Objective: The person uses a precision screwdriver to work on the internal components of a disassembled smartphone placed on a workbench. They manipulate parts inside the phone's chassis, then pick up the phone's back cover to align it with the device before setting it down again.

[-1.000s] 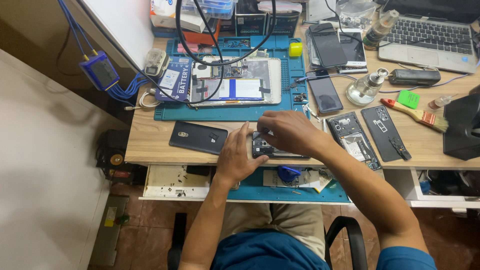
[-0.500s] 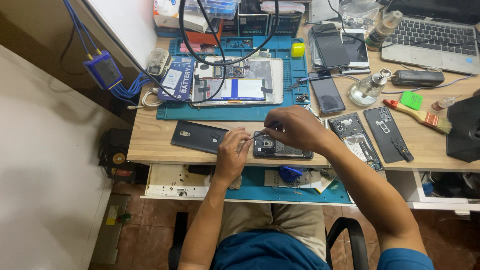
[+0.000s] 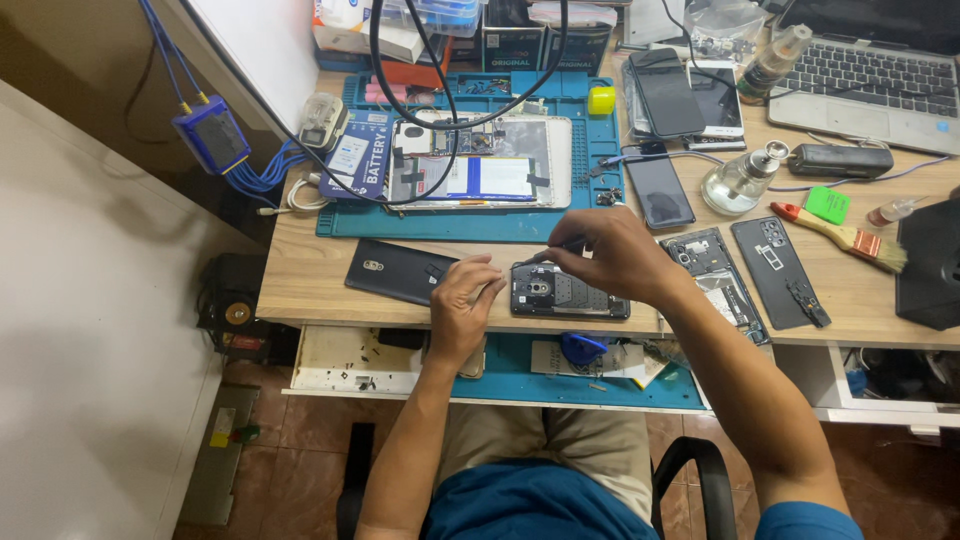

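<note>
My left hand [image 3: 462, 305] pinches the opened phone [image 3: 568, 292] at its nine o'clock edge, steadying it on the table [image 3: 310, 275] edge. My right hand [image 3: 610, 255] grips a thin tool [image 3: 553, 250], tip down at the phone's twelve o'clock.

A teal work mat [image 3: 340, 222] carries an opened tablet [image 3: 480, 165] and a yellow roll [image 3: 601, 100]. Right of it lie a glass bottle [image 3: 738, 184], a brush [image 3: 840, 236] and a laptop [image 3: 865, 85].

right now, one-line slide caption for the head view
Left hand steadies an opened phone while right hand works it with a thin tool.
</note>
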